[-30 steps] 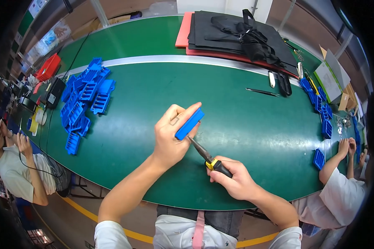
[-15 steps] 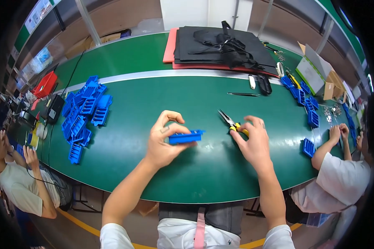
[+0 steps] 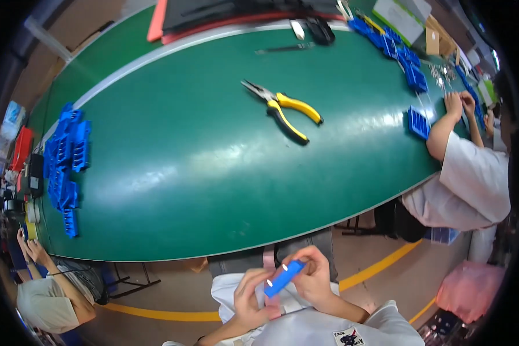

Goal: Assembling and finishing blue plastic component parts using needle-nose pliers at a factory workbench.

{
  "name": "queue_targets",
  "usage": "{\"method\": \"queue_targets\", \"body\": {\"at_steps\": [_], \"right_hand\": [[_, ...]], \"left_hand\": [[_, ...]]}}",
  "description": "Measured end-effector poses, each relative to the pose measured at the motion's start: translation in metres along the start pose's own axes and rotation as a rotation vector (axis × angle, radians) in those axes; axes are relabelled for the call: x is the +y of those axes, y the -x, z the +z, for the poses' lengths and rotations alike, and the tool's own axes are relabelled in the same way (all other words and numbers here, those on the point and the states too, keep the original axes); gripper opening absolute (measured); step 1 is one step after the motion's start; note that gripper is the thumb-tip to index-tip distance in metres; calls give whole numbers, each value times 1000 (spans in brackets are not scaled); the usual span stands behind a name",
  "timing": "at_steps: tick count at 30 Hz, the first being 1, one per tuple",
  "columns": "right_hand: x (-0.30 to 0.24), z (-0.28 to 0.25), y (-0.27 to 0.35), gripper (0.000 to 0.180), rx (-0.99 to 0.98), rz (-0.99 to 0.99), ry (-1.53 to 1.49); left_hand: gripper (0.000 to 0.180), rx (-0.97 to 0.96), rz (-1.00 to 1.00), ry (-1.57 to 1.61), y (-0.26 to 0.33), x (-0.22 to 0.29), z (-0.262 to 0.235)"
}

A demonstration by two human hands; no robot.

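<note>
A small blue plastic part (image 3: 284, 279) is held up close to my body, past the table's near edge. Its lower left end is gripped by my left hand (image 3: 249, 299), fingers bent around it. My right hand (image 3: 317, 278) pinches the upper right end. Two pale spots show on the face turned up; its other sides are hidden. On the green table ahead lie needle-nose pliers (image 3: 284, 109) with yellow and black handles, jaws a little apart, touched by neither hand.
Blue slotted parts (image 3: 63, 155) are heaped at the left. More blue parts (image 3: 406, 60) line the far right, with one single blue part (image 3: 419, 123) nearer. Tweezers (image 3: 285, 48) lie at the back. Co-workers sit left (image 3: 57, 300) and right (image 3: 455, 184).
My right hand has let go of the pliers, now lying on the table. The blue part has come back toward my body and both hands hold it. The view has tilted down.
</note>
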State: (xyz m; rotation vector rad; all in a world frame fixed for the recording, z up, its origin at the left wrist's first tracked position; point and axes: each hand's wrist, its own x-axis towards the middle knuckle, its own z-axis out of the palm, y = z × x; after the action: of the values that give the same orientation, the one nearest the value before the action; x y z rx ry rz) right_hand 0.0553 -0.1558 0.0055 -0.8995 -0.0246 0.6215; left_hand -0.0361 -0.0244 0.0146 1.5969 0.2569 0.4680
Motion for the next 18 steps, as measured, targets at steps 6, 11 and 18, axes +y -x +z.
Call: {"method": "queue_targets", "body": {"at_steps": [6, 11, 18], "right_hand": [[15, -6, -11, 40, 99, -71, 96], [17, -3, -27, 55, 108, -142, -6], [16, 0, -44, 62, -47, -116, 356]], "left_hand": [[31, 89, -225, -111, -23, -19, 14], [30, 114, -367, -40, -21, -41, 4], [35, 180, -409, -152, -21, -35, -8]]}}
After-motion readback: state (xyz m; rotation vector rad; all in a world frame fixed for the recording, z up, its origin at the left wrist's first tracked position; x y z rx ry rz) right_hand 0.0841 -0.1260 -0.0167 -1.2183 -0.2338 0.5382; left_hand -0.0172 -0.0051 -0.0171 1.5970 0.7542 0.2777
